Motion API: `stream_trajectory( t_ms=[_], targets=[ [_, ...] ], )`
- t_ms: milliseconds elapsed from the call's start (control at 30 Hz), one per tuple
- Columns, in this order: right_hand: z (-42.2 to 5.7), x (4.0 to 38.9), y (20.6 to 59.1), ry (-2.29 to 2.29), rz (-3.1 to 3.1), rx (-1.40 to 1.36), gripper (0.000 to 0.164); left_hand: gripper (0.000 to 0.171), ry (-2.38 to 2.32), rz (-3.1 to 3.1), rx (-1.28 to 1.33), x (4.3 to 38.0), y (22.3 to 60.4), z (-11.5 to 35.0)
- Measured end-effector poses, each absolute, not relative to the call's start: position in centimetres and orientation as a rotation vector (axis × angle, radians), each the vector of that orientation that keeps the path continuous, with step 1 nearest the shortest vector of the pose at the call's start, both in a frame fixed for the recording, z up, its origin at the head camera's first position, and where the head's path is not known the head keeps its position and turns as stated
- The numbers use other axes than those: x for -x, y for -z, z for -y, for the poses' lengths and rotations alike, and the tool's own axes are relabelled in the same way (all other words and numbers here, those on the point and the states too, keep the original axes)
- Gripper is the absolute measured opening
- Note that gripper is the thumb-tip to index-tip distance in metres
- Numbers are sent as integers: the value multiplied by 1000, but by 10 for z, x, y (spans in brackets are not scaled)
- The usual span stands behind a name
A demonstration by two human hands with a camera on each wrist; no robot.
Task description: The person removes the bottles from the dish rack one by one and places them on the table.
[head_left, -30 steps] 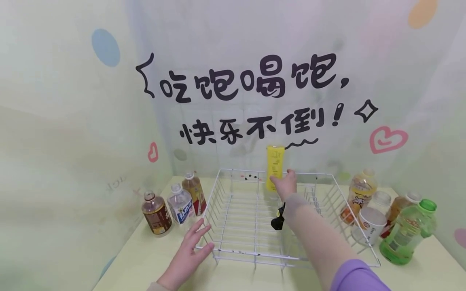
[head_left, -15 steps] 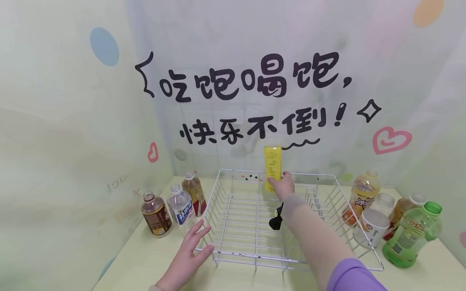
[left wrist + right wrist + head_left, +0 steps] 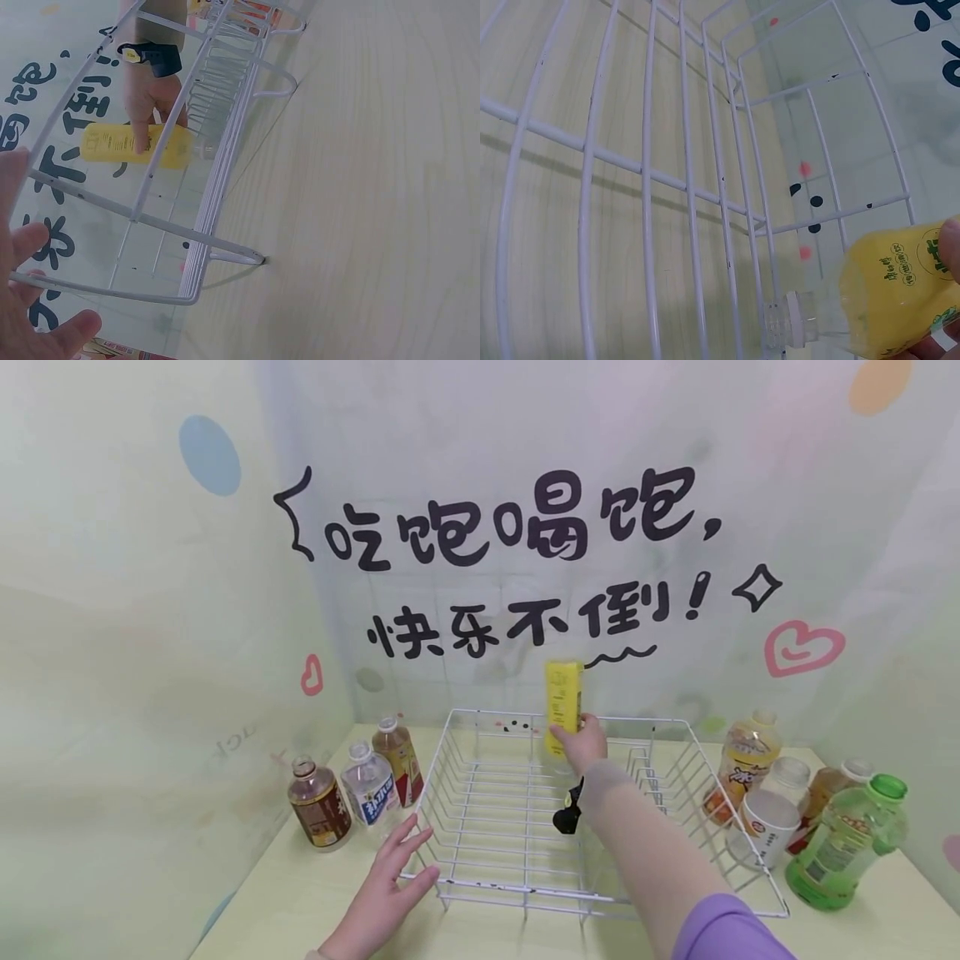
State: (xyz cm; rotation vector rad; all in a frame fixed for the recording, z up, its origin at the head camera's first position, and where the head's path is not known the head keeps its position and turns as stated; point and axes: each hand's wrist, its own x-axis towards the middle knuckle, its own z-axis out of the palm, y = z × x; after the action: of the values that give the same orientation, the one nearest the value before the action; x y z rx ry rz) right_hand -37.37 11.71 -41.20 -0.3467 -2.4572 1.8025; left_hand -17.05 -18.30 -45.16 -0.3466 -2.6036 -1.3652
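Note:
A yellow-labelled plastic bottle (image 3: 562, 697) stands upside down over the back of a white wire rack (image 3: 486, 883). My right hand (image 3: 588, 745) grips it near its lower end, with the thumb across the front. In the right wrist view, the bottle's clear, uncapped neck (image 3: 791, 319) points at the rack's floor wires; whether it touches them I cannot tell. My left hand (image 3: 388, 881) is at the rack's front left corner, fingers spread and fairly straight. The left wrist view shows those fingers (image 3: 79, 330) beside the rim, contact unclear, and the bottle (image 3: 112, 142) beyond the wires.
On the table left of the rack stand a brown-labelled bottle (image 3: 321, 806), a clear bottle (image 3: 371, 785) and a red-and-yellow-labelled one (image 3: 401, 760). Several more crowd the right side, including a green bottle (image 3: 847, 852) and an orange-labelled bottle (image 3: 742, 764). A printed backdrop (image 3: 480, 443) rises behind.
The bottle has shifted slightly left and turned a little in my right hand, so more of its side shows. My left hand has hardly moved.

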Motion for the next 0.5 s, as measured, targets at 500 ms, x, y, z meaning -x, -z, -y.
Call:
stream_trajectory(
  t_ms=[500],
  targets=[
    [-124, 363, 391, -1901, 2349, 221, 68, 53, 1301, 2616, 357, 173, 453, 183]
  ],
)
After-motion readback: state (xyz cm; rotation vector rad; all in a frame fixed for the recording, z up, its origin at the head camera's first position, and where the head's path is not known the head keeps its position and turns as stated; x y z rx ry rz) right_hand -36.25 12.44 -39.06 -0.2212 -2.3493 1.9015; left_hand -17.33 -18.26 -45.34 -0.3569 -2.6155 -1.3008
